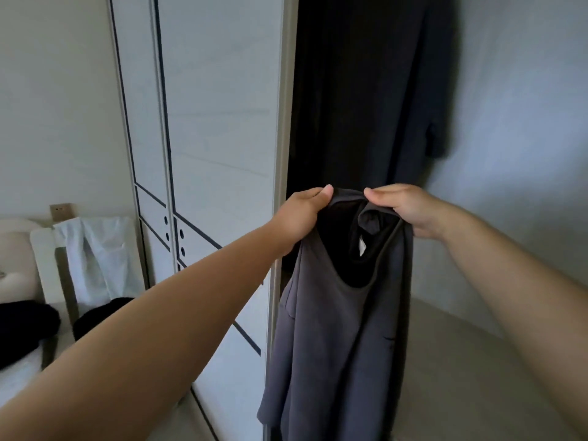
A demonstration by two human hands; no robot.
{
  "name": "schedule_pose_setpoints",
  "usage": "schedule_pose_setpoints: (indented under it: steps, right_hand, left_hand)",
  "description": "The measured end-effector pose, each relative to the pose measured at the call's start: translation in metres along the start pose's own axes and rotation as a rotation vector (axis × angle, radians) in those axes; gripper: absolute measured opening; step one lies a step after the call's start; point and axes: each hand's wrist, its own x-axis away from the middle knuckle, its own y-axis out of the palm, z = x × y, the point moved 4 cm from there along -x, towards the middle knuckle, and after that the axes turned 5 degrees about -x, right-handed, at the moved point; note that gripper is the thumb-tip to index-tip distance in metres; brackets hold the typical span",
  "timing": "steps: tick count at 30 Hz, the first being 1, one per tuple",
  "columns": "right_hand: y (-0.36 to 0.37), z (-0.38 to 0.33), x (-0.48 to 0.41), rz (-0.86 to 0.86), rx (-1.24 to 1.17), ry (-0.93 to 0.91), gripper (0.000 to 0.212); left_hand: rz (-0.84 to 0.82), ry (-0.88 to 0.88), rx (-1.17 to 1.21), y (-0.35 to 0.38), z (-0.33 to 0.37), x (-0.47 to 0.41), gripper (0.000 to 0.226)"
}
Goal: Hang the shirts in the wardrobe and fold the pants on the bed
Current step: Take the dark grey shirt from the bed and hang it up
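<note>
Pinching grey shirt (334,329) by its collar: left hand (302,218) at nine o'clock, right hand (407,211) at three, wardrobe (222,122) at eleven (no hanger seen). Risks dropping floorward on loosening either pinch.

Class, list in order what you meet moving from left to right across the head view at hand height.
white cloth → white wardrobe door → left hand → grey shirt → right hand → pale wall
</note>
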Motion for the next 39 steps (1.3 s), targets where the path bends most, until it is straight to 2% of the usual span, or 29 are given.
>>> schedule_pose_setpoints:
  steps: [5, 10, 17, 20, 22, 27, 31, 35, 39]
  right_hand:
    - [-0.045, -0.026, 0.012, 0.127, 0.053, -0.061, 0.029]
    - [-0.085, -0.074, 0.015, 0.309, 0.132, -0.172, 0.028]
    - [-0.138, -0.101, -0.003, 0.512, 0.309, -0.199, 0.033]
    - [-0.16, -0.118, -0.016, 0.617, 0.423, -0.232, 0.042]
    - [-0.177, -0.142, -0.026, 0.69, 0.491, -0.276, 0.049]
    - [-0.213, -0.216, -0.051, 0.867, 0.564, -0.437, 0.038]
    - [-0.228, -0.226, -0.065, 0.917, 0.606, -0.458, 0.038]
    - [-0.249, -0.221, -0.083, 0.992, 0.722, -0.443, 0.041]
    - [-0.267, -0.248, -0.095, 1.037, 0.844, -0.456, 0.043]
  left_hand:
    - [0.019, 0.057, 0.129, 0.039, 0.043, -0.028, 0.031]
    - [0.06, 0.18, 0.051, 0.061, 0.095, -0.066, 0.031]
    - [0.141, 0.316, -0.069, 0.087, 0.124, -0.135, 0.032]
    - [0.14, 0.386, -0.092, 0.093, 0.138, -0.168, 0.037]
    - [0.15, 0.456, -0.098, 0.092, 0.161, -0.191, 0.04]
    - [0.223, 0.708, -0.115, 0.085, 0.232, -0.252, 0.038]
    - [0.281, 0.769, -0.189, 0.095, 0.243, -0.279, 0.036]
    - [0.284, 0.771, -0.152, 0.112, 0.23, -0.317, 0.037]
    - [0.283, 0.83, -0.132, 0.114, 0.257, -0.346, 0.039]
